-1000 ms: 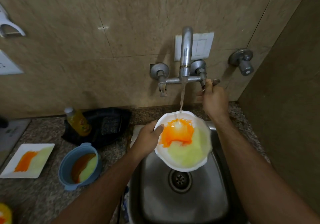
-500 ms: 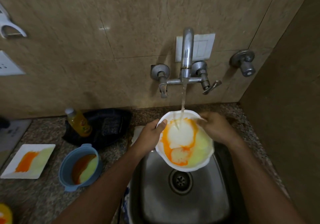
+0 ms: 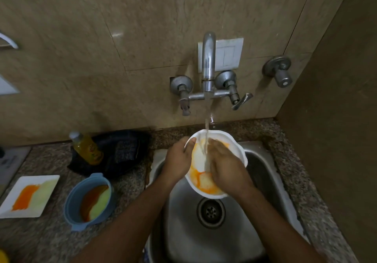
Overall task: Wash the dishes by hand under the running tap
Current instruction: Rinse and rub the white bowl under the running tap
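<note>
A white bowl [image 3: 199, 160] smeared with orange and pale green sauce is held over the steel sink [image 3: 261, 165], under the stream from the wall tap [image 3: 208, 63]. My left hand [image 3: 178, 160] grips the bowl's left rim, thumb on the edge. My right hand [image 3: 226, 167] lies flat inside the bowl with fingers spread on the smeared surface, covering its right half. Water falls between the two hands.
On the granite counter at left stand a blue bowl [image 3: 71, 199] with brown and green sauce and a white square plate [image 3: 49, 183] with orange and green smears. A yellow bottle [image 3: 87, 148] lies on a dark cloth [image 3: 124, 152]. The sink drain [image 3: 211, 211] is uncovered.
My right hand left the tap lever, came down to the bowl's right rim and now presses inside the bowl. The orange smear has thinned and spread under the water.
</note>
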{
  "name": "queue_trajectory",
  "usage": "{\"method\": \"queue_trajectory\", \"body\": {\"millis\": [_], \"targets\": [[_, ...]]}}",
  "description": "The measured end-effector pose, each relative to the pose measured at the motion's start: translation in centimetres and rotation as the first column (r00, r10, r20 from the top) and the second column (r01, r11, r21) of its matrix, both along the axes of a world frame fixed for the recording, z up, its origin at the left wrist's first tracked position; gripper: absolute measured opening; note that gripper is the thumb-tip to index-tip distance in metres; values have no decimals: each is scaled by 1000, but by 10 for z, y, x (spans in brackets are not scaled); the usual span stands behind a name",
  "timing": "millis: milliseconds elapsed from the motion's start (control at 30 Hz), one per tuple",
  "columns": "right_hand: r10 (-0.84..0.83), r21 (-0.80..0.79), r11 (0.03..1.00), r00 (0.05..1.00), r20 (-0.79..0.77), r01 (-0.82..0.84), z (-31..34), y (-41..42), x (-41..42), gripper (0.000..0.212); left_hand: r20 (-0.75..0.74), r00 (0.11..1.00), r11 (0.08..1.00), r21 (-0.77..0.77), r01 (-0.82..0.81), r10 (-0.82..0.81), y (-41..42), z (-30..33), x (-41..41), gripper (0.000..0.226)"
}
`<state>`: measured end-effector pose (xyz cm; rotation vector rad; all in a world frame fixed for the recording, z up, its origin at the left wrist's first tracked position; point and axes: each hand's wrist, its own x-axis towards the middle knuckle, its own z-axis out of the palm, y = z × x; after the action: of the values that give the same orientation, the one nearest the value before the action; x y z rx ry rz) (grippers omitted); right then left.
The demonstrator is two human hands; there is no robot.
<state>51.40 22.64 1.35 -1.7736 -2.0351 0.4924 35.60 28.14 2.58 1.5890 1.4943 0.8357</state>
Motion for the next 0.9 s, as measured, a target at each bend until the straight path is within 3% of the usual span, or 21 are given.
{"method": "queue_trajectory", "body": {"millis": [100,167,300,467,567,700,833,900], "targets": [[228,-84,973,952,202,-216,-13,-7,-19,68,-62,998,1000,18,0,2,5,5,-4,30],[322,-111,946,922,216,-305,-15,-10,-19,65,-89,996,1000,22,17,-15,5,4,-10,29],[200,-89,979,939,278,-183,-12,1,-16,72,-84,996,1000,22,-12,13,1,4,-12,28],[347,-77,938,918,192,-339,-6,-1,-21,67,3,999,999,-3,-53,53,0,5,-12,32],[227,-87,974,930,289,-210,-5,8,-10,70,-28,999,999,-15,-42,41,-1,6,-12,29],[401,-120,916,893,203,-384,-3,-7,-30,68,63,995,997,-27,-78,79,-1,5,-13,34],[199,-69,980,911,361,-187,0,3,-3,69,84,995,997,-50,-57,61,-5,7,-7,27],[253,-87,968,908,334,-237,-3,-5,-19,71,91,994,997,-52,-50,55,-4,7,-2,26]]}}
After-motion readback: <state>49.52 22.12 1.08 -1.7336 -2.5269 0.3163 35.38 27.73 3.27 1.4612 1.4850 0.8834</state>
